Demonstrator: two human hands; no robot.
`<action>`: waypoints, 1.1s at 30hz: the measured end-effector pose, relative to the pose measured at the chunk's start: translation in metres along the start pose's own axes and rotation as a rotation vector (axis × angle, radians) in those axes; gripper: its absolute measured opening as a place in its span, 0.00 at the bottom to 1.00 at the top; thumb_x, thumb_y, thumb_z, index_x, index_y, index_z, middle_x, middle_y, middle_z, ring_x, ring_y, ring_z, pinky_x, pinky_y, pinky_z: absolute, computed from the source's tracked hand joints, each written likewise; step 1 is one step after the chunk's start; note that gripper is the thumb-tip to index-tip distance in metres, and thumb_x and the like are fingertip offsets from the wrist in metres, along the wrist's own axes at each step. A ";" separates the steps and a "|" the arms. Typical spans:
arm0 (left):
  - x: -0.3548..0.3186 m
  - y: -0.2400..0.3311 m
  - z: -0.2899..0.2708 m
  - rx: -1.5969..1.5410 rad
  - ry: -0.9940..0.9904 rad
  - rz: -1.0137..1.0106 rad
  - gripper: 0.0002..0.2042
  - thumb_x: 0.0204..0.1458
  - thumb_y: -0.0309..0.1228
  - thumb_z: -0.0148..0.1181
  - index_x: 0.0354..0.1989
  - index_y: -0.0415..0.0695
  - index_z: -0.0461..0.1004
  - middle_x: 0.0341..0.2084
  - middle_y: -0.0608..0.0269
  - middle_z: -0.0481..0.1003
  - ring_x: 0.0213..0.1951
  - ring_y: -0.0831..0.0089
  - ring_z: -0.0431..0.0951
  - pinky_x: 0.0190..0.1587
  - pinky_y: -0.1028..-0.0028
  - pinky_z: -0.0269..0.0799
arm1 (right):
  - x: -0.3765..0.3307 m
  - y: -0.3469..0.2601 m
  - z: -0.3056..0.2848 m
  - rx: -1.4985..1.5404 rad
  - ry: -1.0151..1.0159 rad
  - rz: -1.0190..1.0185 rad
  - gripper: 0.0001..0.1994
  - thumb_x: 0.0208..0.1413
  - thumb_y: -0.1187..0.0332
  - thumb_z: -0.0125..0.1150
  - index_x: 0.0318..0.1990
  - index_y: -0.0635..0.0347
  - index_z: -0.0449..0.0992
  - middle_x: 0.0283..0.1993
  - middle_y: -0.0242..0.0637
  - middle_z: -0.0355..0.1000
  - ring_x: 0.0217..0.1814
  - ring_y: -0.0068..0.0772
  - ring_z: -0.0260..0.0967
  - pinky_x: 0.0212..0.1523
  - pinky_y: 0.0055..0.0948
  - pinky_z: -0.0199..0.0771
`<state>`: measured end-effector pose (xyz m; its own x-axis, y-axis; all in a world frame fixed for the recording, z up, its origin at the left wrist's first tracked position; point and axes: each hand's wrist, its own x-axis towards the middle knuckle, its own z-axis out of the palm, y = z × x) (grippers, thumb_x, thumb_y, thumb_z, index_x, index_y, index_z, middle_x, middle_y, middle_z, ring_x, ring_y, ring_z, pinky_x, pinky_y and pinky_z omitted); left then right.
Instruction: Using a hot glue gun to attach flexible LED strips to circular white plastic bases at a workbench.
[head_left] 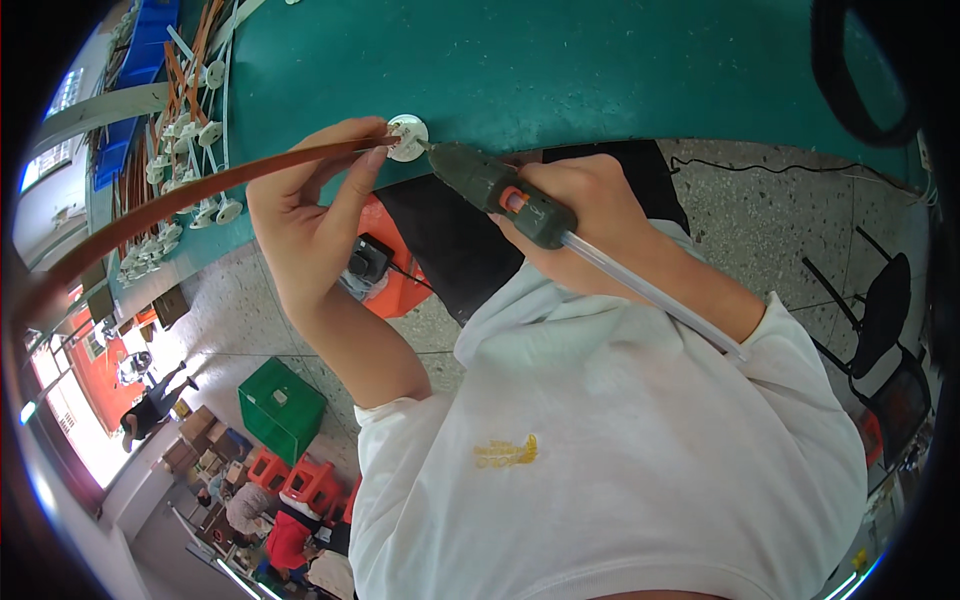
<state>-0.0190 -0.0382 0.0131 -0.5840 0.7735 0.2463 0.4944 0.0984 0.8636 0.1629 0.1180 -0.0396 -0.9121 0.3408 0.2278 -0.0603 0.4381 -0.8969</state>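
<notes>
My left hand [325,195] pinches a long brown strip [215,183] near one end. That end meets a small round white disc [409,150], whose face carries some whitish material. The strip runs out toward the left edge of the picture, where it blurs. My right hand [592,205] is wrapped round a dark green hot glue gun [462,175] with an orange part on its side. A clear glue stick [650,293] sticks out of its back, over my forearm. The gun's nozzle points at the disc's right rim; whether they touch, I cannot tell.
The green table [560,70] bears a pile of brown and white strips with white discs [200,135] at the left, beside a blue bin [150,45]. An orange stool [400,290] holds a black device [371,258]. A black chair [880,310] stands right; people are lower left.
</notes>
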 end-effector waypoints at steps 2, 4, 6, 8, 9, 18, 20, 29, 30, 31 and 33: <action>0.007 0.001 -0.004 0.071 -0.043 0.046 0.11 0.51 0.12 0.60 0.43 0.31 0.79 0.40 0.52 0.81 0.40 0.69 0.82 0.47 0.73 0.76 | 0.005 -0.002 -0.004 -0.027 -0.040 0.029 0.06 0.45 0.75 0.69 0.25 0.65 0.76 0.20 0.44 0.72 0.19 0.44 0.70 0.21 0.34 0.67; 0.013 0.002 -0.007 0.100 -0.120 0.076 0.11 0.51 0.13 0.60 0.43 0.33 0.80 0.40 0.53 0.81 0.40 0.69 0.82 0.47 0.72 0.76 | 0.010 -0.007 -0.011 -0.053 -0.080 0.056 0.06 0.46 0.74 0.69 0.25 0.66 0.77 0.19 0.44 0.72 0.19 0.44 0.70 0.21 0.35 0.67; 0.020 0.001 -0.012 0.079 -0.188 0.068 0.11 0.51 0.12 0.59 0.42 0.32 0.79 0.40 0.52 0.81 0.41 0.68 0.82 0.47 0.73 0.76 | 0.014 -0.011 -0.018 -0.002 -0.133 0.149 0.07 0.46 0.73 0.69 0.24 0.66 0.77 0.18 0.44 0.71 0.18 0.44 0.70 0.21 0.34 0.66; 0.026 -0.001 -0.020 0.057 -0.257 0.057 0.11 0.51 0.12 0.58 0.42 0.32 0.79 0.40 0.52 0.81 0.41 0.68 0.82 0.47 0.73 0.76 | 0.015 -0.013 -0.020 0.018 -0.115 0.159 0.07 0.46 0.72 0.69 0.24 0.67 0.77 0.17 0.45 0.70 0.18 0.44 0.69 0.21 0.33 0.65; 0.028 -0.003 -0.024 0.024 -0.314 0.013 0.11 0.52 0.11 0.57 0.44 0.31 0.78 0.40 0.50 0.81 0.43 0.65 0.82 0.49 0.70 0.76 | 0.016 -0.012 -0.021 0.038 -0.103 0.172 0.08 0.46 0.72 0.69 0.24 0.67 0.77 0.17 0.45 0.70 0.17 0.44 0.68 0.20 0.33 0.65; 0.020 -0.004 -0.014 -0.069 -0.215 -0.019 0.09 0.50 0.10 0.59 0.40 0.28 0.77 0.34 0.52 0.81 0.40 0.66 0.83 0.47 0.72 0.78 | 0.014 -0.009 -0.022 0.069 -0.072 0.144 0.08 0.46 0.72 0.69 0.25 0.67 0.77 0.16 0.44 0.69 0.16 0.39 0.67 0.19 0.33 0.62; 0.018 -0.004 -0.011 -0.064 -0.189 -0.011 0.09 0.50 0.10 0.59 0.39 0.28 0.77 0.34 0.51 0.81 0.39 0.66 0.83 0.47 0.72 0.79 | 0.014 -0.010 -0.024 0.072 -0.071 0.166 0.08 0.46 0.72 0.70 0.25 0.67 0.77 0.16 0.44 0.69 0.16 0.39 0.66 0.19 0.33 0.62; 0.008 -0.010 -0.002 0.007 0.020 0.108 0.06 0.45 0.09 0.65 0.33 0.25 0.77 0.33 0.50 0.81 0.36 0.67 0.84 0.40 0.75 0.82 | 0.006 -0.003 -0.021 0.101 -0.045 0.126 0.08 0.46 0.72 0.70 0.24 0.67 0.77 0.17 0.43 0.70 0.16 0.37 0.66 0.20 0.32 0.62; 0.007 -0.008 0.000 0.035 0.051 0.111 0.06 0.45 0.09 0.65 0.32 0.25 0.77 0.33 0.50 0.81 0.36 0.67 0.84 0.40 0.75 0.82 | 0.006 -0.003 -0.020 0.112 -0.037 0.103 0.09 0.46 0.72 0.71 0.24 0.67 0.76 0.17 0.43 0.70 0.16 0.37 0.66 0.20 0.32 0.62; 0.006 -0.007 0.002 0.062 0.082 0.114 0.06 0.45 0.09 0.65 0.32 0.26 0.77 0.33 0.50 0.81 0.35 0.67 0.84 0.40 0.75 0.82 | 0.006 -0.003 -0.020 0.112 -0.038 0.104 0.09 0.46 0.72 0.71 0.24 0.67 0.76 0.17 0.43 0.70 0.16 0.37 0.66 0.20 0.32 0.62; 0.006 -0.007 0.005 0.087 0.093 0.100 0.05 0.45 0.10 0.65 0.31 0.26 0.77 0.32 0.50 0.81 0.35 0.67 0.83 0.40 0.75 0.82 | 0.005 -0.002 -0.021 0.081 -0.009 0.084 0.09 0.46 0.72 0.71 0.24 0.66 0.76 0.17 0.42 0.69 0.16 0.36 0.65 0.20 0.32 0.62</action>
<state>-0.0234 -0.0312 0.0063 -0.5837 0.7215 0.3725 0.6048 0.0804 0.7923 0.1675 0.1363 -0.0283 -0.9190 0.3656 0.1475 -0.0157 0.3400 -0.9403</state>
